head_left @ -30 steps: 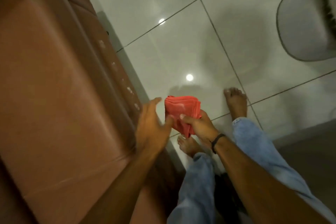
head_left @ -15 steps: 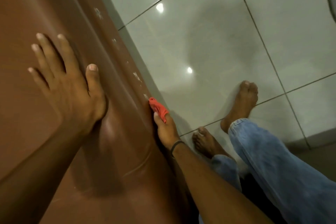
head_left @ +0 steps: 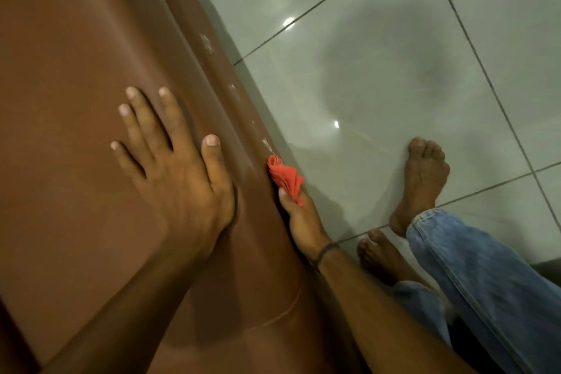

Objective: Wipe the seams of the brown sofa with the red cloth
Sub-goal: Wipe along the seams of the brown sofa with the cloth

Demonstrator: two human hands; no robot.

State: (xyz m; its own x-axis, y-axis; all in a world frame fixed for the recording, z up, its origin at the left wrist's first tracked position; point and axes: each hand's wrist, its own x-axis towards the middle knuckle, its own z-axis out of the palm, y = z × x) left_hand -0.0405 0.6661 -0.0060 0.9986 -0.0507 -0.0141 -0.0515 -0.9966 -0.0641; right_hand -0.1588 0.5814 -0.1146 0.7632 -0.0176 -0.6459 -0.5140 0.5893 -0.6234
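Note:
The brown sofa fills the left half of the view, its smooth leather cushion running down to a rounded front edge with a seam and several pale scuff marks. My left hand lies flat on the cushion, fingers spread, holding nothing. My right hand is lower, at the sofa's front face, with the folded red cloth pinched in it. The cloth's tip presses against the sofa's front seam just below one scuff mark. Most of the cloth is hidden in my fingers.
Glossy grey floor tiles with dark grout lines spread to the right of the sofa. My two bare feet stand on them close to the sofa, with blue jeans over my legs at the lower right.
My left hand let go of the cloth and went flat on the cushion. My right hand brought the cloth down to the sofa's front seam and holds it there; the view drew closer.

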